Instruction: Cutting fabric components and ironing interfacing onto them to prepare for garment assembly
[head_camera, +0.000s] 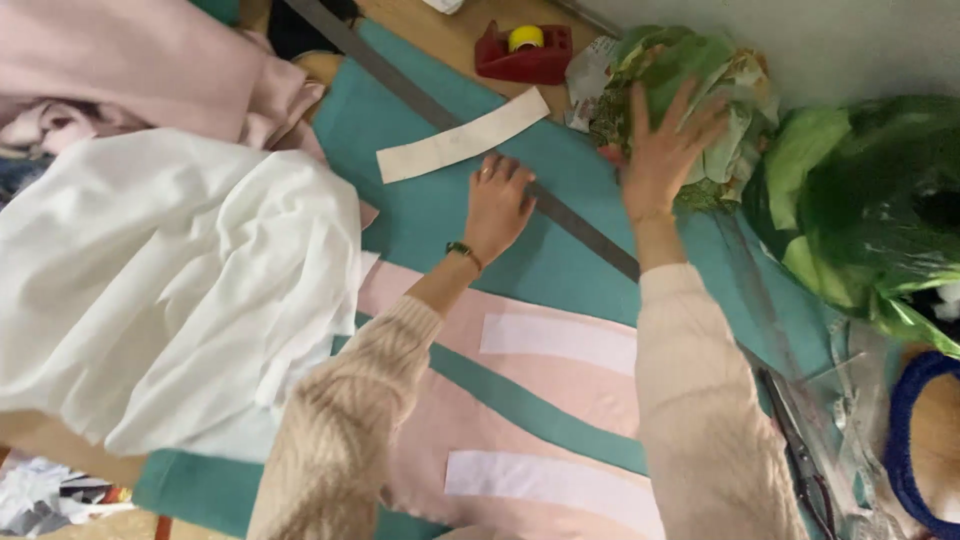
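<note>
A: Pressing flat, the left hand (497, 205) lies spread on the long grey ruler (470, 130) over the teal fabric (440, 215). Right hand?

B: The right hand (662, 150), fingers splayed, holds nothing and pushes the crumpled green bundle (690, 90) just right of the ruler.

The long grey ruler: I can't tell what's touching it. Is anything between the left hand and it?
Nothing visible: the left hand lies flat on the teal cloth with its fingertips at the ruler.
</note>
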